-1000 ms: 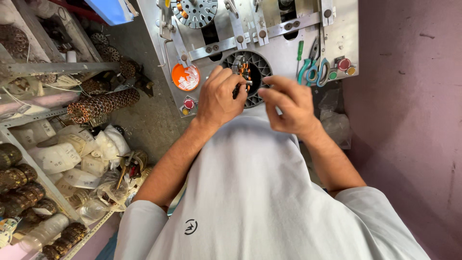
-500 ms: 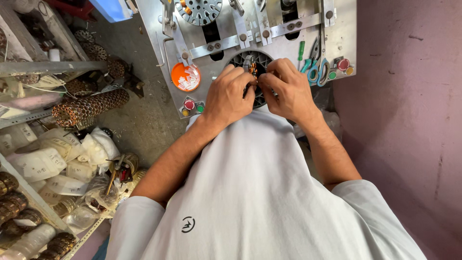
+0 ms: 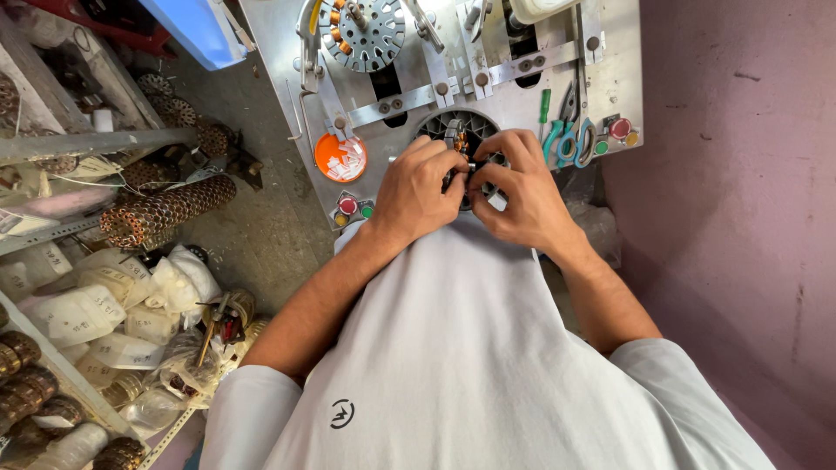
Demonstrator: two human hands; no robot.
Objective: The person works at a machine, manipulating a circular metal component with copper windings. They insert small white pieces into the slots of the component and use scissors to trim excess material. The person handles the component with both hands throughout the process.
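A round black stator ring with copper windings (image 3: 459,130) sits in a hole of the grey metal machine plate (image 3: 610,78). My left hand (image 3: 416,187) and my right hand (image 3: 518,183) meet over its lower edge, fingers pinched together on a small dark part between them. Both hands cover most of the stator. A second toothed stator with orange coils (image 3: 361,30) lies at the top of the plate.
An orange dish of small white pieces (image 3: 340,157) and red and green buttons (image 3: 353,207) are left of my hands. Teal-handled scissors (image 3: 575,139) lie to the right. Shelves at left hold stacked wound stators (image 3: 161,211) and white bags (image 3: 83,313). A pink wall is at right.
My hands have drawn closer together over the stator, and the right hand moved left onto it. The view shifted slightly.
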